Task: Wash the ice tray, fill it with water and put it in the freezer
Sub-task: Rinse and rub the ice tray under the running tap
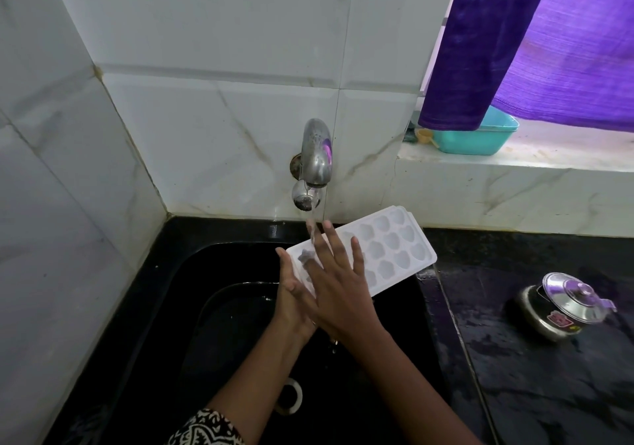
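While water runs from the wall tap (315,156) onto it, the white ice tray (394,249) is held over the black sink (192,273), cavities up. The left hand (291,302) grips the tray's near end, thumb along the edge, fingers hidden beneath. The right hand (338,287) lies flat on top, fingers straight and spread, under the stream. A lidded steel pot (562,307) stands on the wet dark surface (514,376) to the right.

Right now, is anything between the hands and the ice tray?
Nothing visible. The left hand holds the near end of the ice tray, and the right hand lies on its top with fingers spread, under water running from the tap. The freezer is out of view.
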Action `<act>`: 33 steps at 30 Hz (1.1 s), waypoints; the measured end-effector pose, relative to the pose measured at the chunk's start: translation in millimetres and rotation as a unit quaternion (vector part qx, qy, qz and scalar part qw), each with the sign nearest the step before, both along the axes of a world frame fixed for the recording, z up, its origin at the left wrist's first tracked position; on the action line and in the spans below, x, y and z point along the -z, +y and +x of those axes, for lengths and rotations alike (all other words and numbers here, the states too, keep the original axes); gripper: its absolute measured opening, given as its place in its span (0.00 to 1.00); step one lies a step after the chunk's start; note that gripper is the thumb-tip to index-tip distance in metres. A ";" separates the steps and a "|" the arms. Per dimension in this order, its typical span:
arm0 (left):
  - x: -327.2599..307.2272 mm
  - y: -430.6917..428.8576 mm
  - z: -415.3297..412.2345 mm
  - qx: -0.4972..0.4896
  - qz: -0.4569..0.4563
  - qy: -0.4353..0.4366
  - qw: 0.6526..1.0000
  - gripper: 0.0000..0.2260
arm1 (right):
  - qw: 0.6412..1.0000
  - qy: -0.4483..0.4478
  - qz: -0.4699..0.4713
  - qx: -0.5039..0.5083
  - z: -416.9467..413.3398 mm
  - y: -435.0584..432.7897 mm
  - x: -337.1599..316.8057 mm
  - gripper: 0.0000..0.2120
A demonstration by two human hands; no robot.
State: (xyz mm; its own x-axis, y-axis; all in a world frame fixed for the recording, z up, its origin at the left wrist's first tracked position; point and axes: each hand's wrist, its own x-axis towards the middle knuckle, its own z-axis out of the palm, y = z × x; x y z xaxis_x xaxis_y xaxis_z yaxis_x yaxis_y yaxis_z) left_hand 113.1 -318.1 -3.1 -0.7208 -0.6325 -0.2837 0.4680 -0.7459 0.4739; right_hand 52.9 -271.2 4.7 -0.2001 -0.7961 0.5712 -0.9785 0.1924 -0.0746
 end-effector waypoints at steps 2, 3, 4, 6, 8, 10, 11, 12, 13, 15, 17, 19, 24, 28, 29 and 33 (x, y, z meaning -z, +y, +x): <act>-2.7 -0.1 0.8 0.022 0.004 -0.001 1.000 0.35 | 1.000 0.003 0.004 0.007 -9.5 2.7 -0.6 0.24; -3.1 1.1 0.2 0.026 0.002 -0.003 1.000 0.36 | 1.000 -0.005 0.003 0.016 -10.8 1.3 -2.0 0.25; -2.1 2.0 -1.1 0.024 0.000 -0.001 1.000 0.35 | 1.000 -0.012 0.003 0.022 -9.0 -1.3 -2.9 0.27; -0.8 0.5 -2.9 0.010 0.000 0.005 1.000 0.33 | 1.000 -0.017 0.004 0.019 -1.2 -4.0 -2.3 0.30; -1.1 -3.6 -0.1 0.005 0.005 0.008 1.000 0.34 | 1.000 -0.010 0.011 0.008 -0.3 -1.5 1.8 0.30; -1.3 -2.6 2.6 0.017 0.010 0.007 1.000 0.36 | 1.000 -0.009 0.016 0.012 -5.9 1.9 3.8 0.28; 0.7 -1.1 3.0 0.016 0.011 0.001 1.000 0.36 | 1.000 -0.014 0.015 0.019 -6.3 1.0 3.5 0.26; 1.6 0.6 2.8 0.012 0.012 0.000 1.000 0.36 | 0.999 -0.018 0.013 0.027 -4.0 -1.0 2.4 0.25; 2.4 1.5 2.3 0.004 0.013 0.004 1.000 0.35 | 0.999 -0.021 0.013 0.032 0.3 -3.2 1.9 0.26; 1.2 0.8 3.3 -0.001 0.018 0.012 1.000 0.33 | 0.999 -0.016 0.013 0.025 7.3 -3.2 4.8 0.29; -1.4 0.0 6.4 0.018 0.021 0.013 1.000 0.35 | 1.000 -0.008 0.015 0.013 2.5 2.2 7.7 0.28; -1.9 1.7 7.8 0.031 0.019 0.000 0.999 0.37 | 1.000 -0.018 0.013 0.018 -4.3 3.7 7.4 0.26; 1.4 -0.4 6.2 0.010 0.019 0.001 1.000 0.34 | 0.999 -0.043 0.013 0.023 11.2 -4.1 6.0 0.22; 3.0 -1.5 12.5 0.041 0.020 -0.017 0.999 0.37 | 0.999 -0.021 0.029 0.017 -2.7 3.2 7.0 0.20; 5.0 0.2 11.9 0.044 0.017 -0.032 0.998 0.37 | 0.999 -0.028 0.024 0.026 -2.5 1.9 5.3 0.21; 9.0 -1.2 10.6 0.012 0.025 -0.022 0.999 0.35 | 0.999 -0.038 0.032 0.019 9.9 -1.8 5.9 0.28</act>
